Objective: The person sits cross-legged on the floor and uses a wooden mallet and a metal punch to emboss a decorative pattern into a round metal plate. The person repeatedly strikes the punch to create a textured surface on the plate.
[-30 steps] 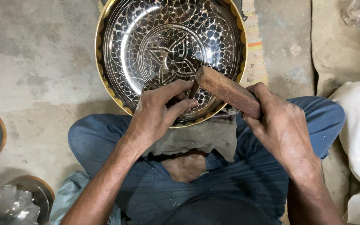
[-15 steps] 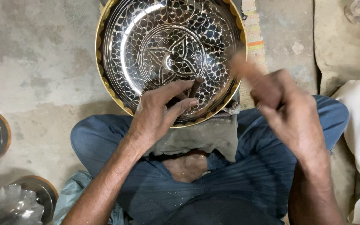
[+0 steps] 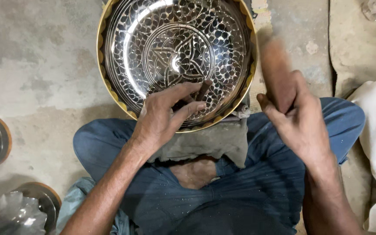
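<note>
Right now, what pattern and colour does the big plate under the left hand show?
The plate is shiny silver-toned with dark engraved floral scrollwork and a golden rim, seen best in the head view.

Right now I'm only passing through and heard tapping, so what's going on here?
A person sits cross-legged on the floor with an engraved metal plate propped on a grey cloth at their knees. The left hand holds a small chisel against the plate's patterned surface. The right hand grips a wooden mallet, blurred, raised beside the plate's rim.
</note>
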The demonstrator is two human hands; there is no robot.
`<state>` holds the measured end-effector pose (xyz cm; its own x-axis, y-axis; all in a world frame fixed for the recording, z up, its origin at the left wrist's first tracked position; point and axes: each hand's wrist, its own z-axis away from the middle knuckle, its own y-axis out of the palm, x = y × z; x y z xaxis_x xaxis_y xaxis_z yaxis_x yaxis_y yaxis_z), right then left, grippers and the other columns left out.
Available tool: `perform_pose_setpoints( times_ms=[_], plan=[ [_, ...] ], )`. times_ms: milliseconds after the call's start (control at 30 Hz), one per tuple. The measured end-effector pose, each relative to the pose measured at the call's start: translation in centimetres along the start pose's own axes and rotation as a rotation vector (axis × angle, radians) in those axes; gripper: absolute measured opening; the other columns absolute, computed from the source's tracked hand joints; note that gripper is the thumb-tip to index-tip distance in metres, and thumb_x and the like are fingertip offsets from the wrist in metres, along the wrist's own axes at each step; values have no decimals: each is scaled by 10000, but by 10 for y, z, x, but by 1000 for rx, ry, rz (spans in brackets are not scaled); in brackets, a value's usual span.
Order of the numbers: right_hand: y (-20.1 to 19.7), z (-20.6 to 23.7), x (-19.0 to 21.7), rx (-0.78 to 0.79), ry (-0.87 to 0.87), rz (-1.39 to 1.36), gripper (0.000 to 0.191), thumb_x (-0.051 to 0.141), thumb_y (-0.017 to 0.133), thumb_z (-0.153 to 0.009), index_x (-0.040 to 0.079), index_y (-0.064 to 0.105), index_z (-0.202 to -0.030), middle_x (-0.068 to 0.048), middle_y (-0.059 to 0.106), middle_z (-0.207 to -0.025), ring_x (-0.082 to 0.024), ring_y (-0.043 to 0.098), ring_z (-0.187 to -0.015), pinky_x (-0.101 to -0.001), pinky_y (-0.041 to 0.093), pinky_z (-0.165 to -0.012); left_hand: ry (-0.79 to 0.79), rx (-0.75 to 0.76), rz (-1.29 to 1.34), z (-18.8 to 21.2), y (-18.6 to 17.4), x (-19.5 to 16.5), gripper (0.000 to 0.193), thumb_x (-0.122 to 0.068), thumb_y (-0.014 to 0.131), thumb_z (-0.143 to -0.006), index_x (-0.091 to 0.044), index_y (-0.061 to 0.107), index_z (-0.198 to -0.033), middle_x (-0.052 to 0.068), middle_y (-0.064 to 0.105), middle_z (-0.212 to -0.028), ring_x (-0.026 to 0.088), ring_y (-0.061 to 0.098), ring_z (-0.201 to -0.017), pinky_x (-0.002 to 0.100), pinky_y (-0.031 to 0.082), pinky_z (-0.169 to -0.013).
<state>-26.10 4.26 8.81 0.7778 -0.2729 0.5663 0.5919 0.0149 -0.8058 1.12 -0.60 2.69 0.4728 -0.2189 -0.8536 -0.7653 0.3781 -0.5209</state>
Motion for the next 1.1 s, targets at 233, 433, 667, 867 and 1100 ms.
perform_pose_setpoints(
  times_ms=[233, 433, 667, 867, 1100],
  plan=[
    [1, 4, -8, 68, -263, 87, 383, 115, 714, -886, 36, 523, -1209, -192, 727, -984, -351, 759, -913, -428, 615, -746, 4, 5, 7, 0, -5, -4, 429, -334, 728, -931, -93, 692, -1285, 92, 769, -1179, 205, 766, -1014, 391, 638, -836],
    [3, 7, -12, 15, -300, 9, 453, 52, 751, -824, 19, 542, -1224, -226, 721, -1028, -378, 744, -979, -442, 594, -789, 87, -17, -14, 0, -4, -3, 402, -309, 731, -939, -97, 700, -1280, 88, 767, -1203, 205, 755, -1066, 395, 638, -870],
    [5, 4, -5, 60, -220, -26, 449, 62, 770, -839, 34, 530, -1217, -218, 723, -1064, -357, 742, -994, -449, 594, -830, 26, 23, -13, 1, -4, -1, 421, -331, 714, -930, -121, 692, -1293, 77, 754, -1225, 202, 753, -1051, 394, 637, -861],
    [3, 6, 6, 16, -284, -61, 438, 100, 759, -854, 32, 530, -1221, -206, 710, -1034, -340, 718, -949, -455, 567, -801, 58, 19, -13, 1, -6, -1, 410, -348, 705, -941, -120, 699, -1282, 72, 763, -1217, 208, 751, -1099, 394, 637, -898],
    [5, 9, 1, 3, -113, -119, 358, 153, 767, -916, 29, 515, -1138, -187, 718, -920, -337, 736, -832, -453, 581, -729, 115, -4, -39, 2, -9, -5, 399, -315, 722, -954, -86, 704, -1280, 92, 762, -1207, 229, 744, -1096, 399, 611, -917]
  ],
)
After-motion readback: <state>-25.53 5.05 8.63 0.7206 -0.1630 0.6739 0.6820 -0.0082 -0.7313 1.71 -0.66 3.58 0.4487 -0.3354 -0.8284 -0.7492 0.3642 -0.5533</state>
